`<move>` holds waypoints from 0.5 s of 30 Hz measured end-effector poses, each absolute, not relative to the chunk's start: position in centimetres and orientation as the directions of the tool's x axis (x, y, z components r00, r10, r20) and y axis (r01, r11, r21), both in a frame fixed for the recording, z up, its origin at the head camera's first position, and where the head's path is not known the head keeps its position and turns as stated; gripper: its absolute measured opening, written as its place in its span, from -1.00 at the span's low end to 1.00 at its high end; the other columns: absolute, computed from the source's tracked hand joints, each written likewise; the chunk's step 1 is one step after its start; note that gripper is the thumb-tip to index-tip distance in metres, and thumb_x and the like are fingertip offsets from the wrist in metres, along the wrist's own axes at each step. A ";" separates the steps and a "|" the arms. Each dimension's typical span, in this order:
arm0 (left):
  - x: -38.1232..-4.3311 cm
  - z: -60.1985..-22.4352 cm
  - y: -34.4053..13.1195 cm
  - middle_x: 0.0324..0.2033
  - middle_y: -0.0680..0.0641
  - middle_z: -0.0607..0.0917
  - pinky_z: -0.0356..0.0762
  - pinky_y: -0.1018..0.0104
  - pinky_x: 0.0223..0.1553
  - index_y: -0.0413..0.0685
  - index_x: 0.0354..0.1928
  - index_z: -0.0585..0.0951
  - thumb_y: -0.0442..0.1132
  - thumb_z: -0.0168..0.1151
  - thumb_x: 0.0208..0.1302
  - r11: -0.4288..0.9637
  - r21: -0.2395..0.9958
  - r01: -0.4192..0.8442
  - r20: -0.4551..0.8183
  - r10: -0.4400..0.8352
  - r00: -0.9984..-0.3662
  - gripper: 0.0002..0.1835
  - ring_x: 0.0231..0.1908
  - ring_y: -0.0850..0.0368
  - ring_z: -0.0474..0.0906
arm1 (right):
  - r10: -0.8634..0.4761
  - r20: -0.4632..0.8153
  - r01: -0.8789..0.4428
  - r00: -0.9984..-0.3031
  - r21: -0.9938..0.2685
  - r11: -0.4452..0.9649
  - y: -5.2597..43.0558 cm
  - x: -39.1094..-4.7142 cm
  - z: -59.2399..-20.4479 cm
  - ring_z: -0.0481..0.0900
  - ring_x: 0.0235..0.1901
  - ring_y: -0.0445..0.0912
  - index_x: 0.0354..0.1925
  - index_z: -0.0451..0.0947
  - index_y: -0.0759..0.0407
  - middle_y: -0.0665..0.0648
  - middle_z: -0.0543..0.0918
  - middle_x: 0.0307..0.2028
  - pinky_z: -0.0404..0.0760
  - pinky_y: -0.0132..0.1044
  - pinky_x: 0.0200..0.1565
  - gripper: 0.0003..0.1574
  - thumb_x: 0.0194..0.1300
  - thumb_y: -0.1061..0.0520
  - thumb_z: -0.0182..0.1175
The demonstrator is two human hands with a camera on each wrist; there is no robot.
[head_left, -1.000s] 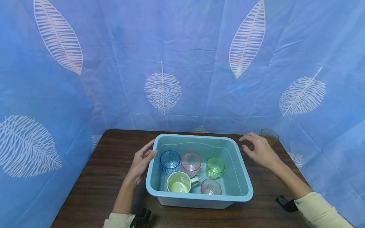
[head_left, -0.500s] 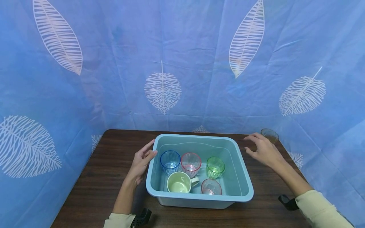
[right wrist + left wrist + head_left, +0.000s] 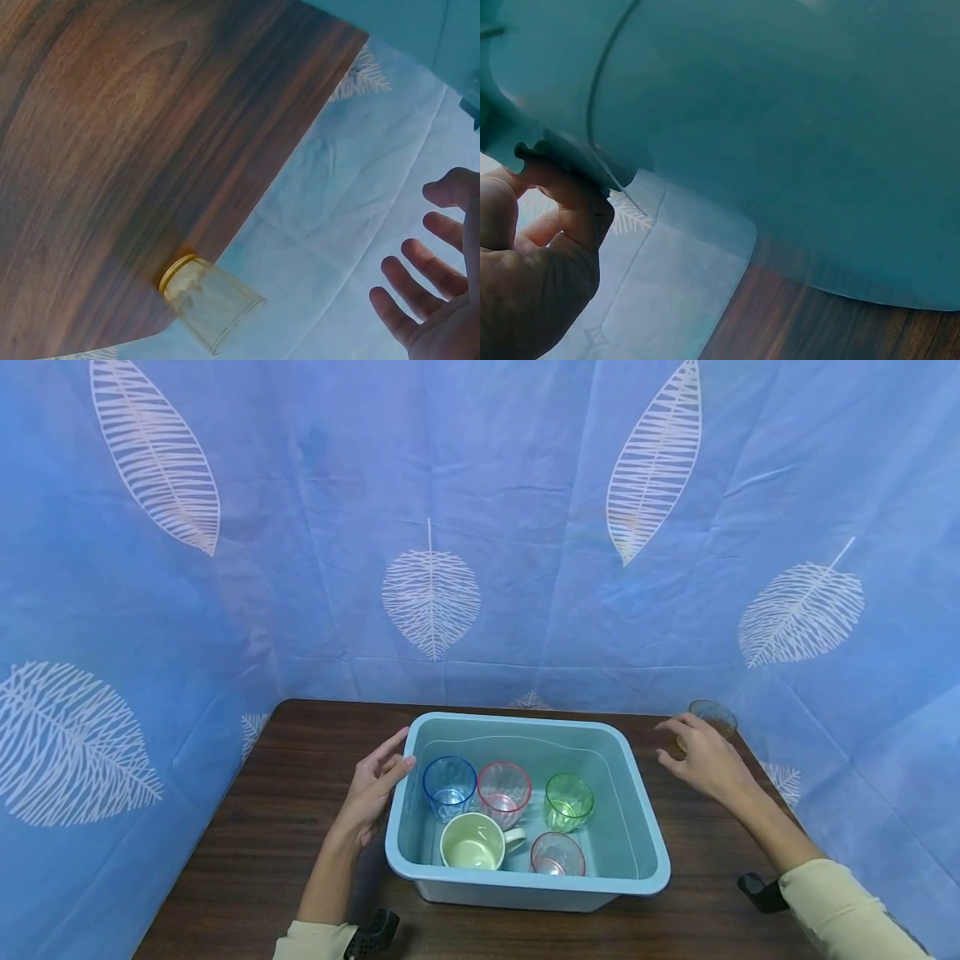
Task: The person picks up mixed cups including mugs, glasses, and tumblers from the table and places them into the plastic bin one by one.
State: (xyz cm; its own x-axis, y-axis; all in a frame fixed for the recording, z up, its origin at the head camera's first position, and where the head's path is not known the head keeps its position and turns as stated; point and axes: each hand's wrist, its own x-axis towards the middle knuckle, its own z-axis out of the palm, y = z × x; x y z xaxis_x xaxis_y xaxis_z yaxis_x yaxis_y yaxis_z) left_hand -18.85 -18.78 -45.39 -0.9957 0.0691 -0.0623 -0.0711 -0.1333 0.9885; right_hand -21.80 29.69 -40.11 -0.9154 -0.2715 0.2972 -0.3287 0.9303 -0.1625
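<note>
A light-blue plastic basin (image 3: 517, 721) stands on the table, my left hand (image 3: 375, 787) gripping its left rim. The left wrist view shows the fingers (image 3: 574, 202) curled at the rim, close to the basin's wall (image 3: 780, 135). At the table's far right corner stands a clear amber drinking glass (image 3: 214, 304). My right hand (image 3: 707, 764) is just in front of that glass in the head view, partly covering it. Its fingers (image 3: 427, 270) are spread and loosely bent, and nothing is held; the right wrist view shows a gap between them and the glass.
Inside the basin are a blue-rimmed glass (image 3: 450, 795), two red-rimmed glasses, a green glass (image 3: 567, 803) and a pale-green mug (image 3: 471, 845) with its handle to the right. The dark wood table (image 3: 247, 827) ends at a blue leaf-patterned cloth (image 3: 525, 610).
My right hand has moved a little to the right, over the front of the amber glass. My left hand stays at the basin's rim, and the basin's contents have not moved.
</note>
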 end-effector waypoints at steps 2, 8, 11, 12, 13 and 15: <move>-18.9 -45.4 -18.8 -0.33 -0.07 0.69 0.74 0.21 -0.14 -0.07 0.56 0.31 -0.25 0.23 0.52 -0.136 0.988 -0.070 -0.061 0.072 -0.996 -0.37 -0.28 0.10 0.63 | -0.280 0.312 -0.336 -0.908 -0.142 0.931 29.9 -21.9 -40.2 0.62 -0.29 0.19 0.06 0.63 0.42 0.43 0.59 -0.01 0.61 0.09 -0.38 -0.53 0.21 0.23 0.42; -18.9 -45.4 -18.7 -0.28 -0.12 0.71 0.74 0.23 -0.15 -0.08 0.56 0.31 -0.26 0.22 0.52 -0.140 0.988 -0.065 -0.055 0.079 -0.995 -0.36 -0.26 0.08 0.63 | -0.274 0.316 -0.329 -0.908 -0.137 0.934 30.6 -22.1 -40.7 0.63 -0.22 0.26 0.04 0.63 0.42 0.44 0.60 -0.02 0.64 0.16 -0.32 -0.56 0.21 0.26 0.42; -18.9 -45.4 -18.8 -0.28 -0.12 0.71 0.74 0.22 -0.15 -0.08 0.56 0.31 -0.25 0.23 0.52 -0.140 0.988 -0.066 -0.055 0.080 -0.995 -0.36 -0.27 0.08 0.64 | -0.255 0.291 -0.313 -0.922 -0.175 0.933 30.8 -22.2 -40.8 0.63 -0.15 0.33 0.06 0.62 0.42 0.46 0.59 0.00 0.64 0.22 -0.27 -0.55 0.23 0.26 0.40; -18.8 -45.4 -18.8 -0.27 -0.12 0.71 0.74 0.21 -0.14 -0.07 0.56 0.31 -0.25 0.24 0.51 -0.141 0.988 -0.067 -0.056 0.079 -0.995 -0.36 -0.26 0.07 0.64 | -0.253 0.284 -0.311 -0.925 -0.182 0.933 30.8 -22.2 -40.9 0.63 -0.14 0.34 0.07 0.62 0.42 0.46 0.58 0.01 0.64 0.24 -0.26 -0.55 0.23 0.25 0.40; -18.8 -45.5 -18.8 -0.27 -0.12 0.71 0.74 0.20 -0.14 -0.07 0.56 0.31 -0.24 0.24 0.51 -0.141 0.988 -0.068 -0.057 0.078 -0.995 -0.36 -0.26 0.07 0.64 | -0.253 0.279 -0.310 -0.926 -0.186 0.932 30.9 -22.2 -41.0 0.63 -0.12 0.36 0.07 0.62 0.42 0.47 0.58 0.01 0.64 0.25 -0.25 -0.55 0.24 0.25 0.40; -18.8 -45.5 -18.8 -0.27 -0.12 0.71 0.75 0.19 -0.13 -0.06 0.56 0.32 -0.24 0.25 0.51 -0.143 0.987 -0.072 -0.062 0.076 -0.995 -0.36 -0.26 0.07 0.64 | -0.258 0.277 -0.314 -0.926 -0.185 0.931 31.0 -22.3 -41.1 0.61 -0.08 0.39 0.07 0.61 0.43 0.49 0.58 0.03 0.63 0.28 -0.21 -0.53 0.23 0.24 0.41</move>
State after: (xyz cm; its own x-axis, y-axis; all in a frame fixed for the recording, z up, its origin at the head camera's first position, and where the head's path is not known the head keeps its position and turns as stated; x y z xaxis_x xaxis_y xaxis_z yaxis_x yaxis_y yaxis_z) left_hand -18.81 -18.81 -45.46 -0.9952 0.0762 -0.0618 -0.0722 -0.1430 0.9871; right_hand -22.32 31.04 -41.07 -0.9258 -0.2578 0.2765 -0.3145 0.9311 -0.1846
